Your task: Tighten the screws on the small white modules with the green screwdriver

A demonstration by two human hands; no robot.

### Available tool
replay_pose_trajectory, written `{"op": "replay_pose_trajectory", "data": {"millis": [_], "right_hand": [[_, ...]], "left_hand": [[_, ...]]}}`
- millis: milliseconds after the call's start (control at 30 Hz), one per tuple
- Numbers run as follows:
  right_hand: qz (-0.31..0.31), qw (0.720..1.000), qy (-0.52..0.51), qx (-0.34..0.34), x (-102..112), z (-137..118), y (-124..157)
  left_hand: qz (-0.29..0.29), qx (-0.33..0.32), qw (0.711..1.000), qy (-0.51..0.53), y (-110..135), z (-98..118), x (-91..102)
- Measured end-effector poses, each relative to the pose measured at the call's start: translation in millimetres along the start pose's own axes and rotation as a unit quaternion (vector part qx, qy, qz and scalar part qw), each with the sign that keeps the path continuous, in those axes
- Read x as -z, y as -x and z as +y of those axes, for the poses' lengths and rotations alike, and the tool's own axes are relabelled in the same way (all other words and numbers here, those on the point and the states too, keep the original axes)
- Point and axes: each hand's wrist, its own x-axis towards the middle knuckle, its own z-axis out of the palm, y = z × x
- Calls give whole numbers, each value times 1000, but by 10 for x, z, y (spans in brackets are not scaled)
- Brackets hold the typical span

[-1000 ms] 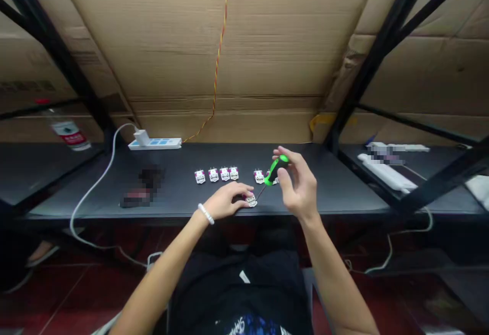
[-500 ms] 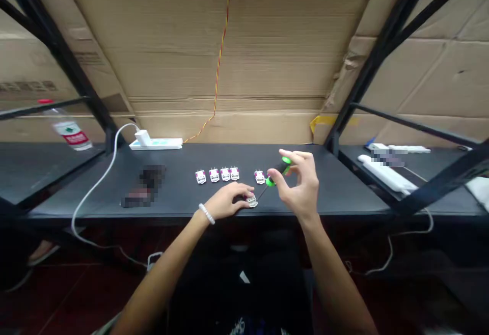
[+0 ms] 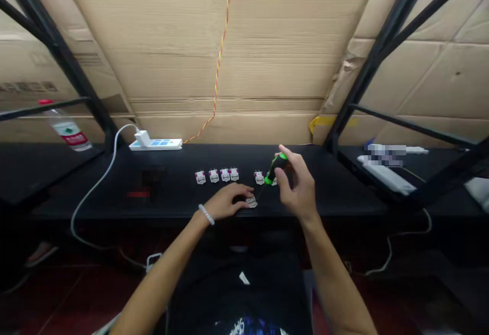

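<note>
R hand [image 3: 300,186] regripped scrwdrvr [image 3: 274,169] — L hand [image 3: 226,200] still on wht pc [image 3: 251,202].

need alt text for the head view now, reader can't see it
A person's right hand holds a green-and-black screwdriver angled down at a small white part, which the left hand grips on a black table. Similar parts lie farther back.

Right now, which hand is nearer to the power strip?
Left. The left hand is right of the power strip, toward the body; the right hand, holding the screwdriver, is farther right.
</note>
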Motion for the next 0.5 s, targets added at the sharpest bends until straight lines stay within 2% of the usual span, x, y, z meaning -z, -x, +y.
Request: {"op": "replay_pose_trajectory", "data": {"millis": [67, 200, 267, 400, 500], "right_hand": [[-16, 1000, -13, 4, 4, -8, -5], [50, 997, 53, 8, 3, -14, -15], [64, 996, 62, 3, 5, -9, -17], [9, 1000, 4, 5, 23, -4, -9], [13, 1000, 7, 4, 26, -17, -3]], "left_hand": [[2, 0, 1000, 2, 1, 0, -1], [-2, 3, 1000, 3, 0, 4, 0], [-3, 2, 1000, 2, 0, 2, 0], [0, -2, 1000, 2, 2, -5, 0], [1, -2, 1000, 4, 3, -5, -2]]}}
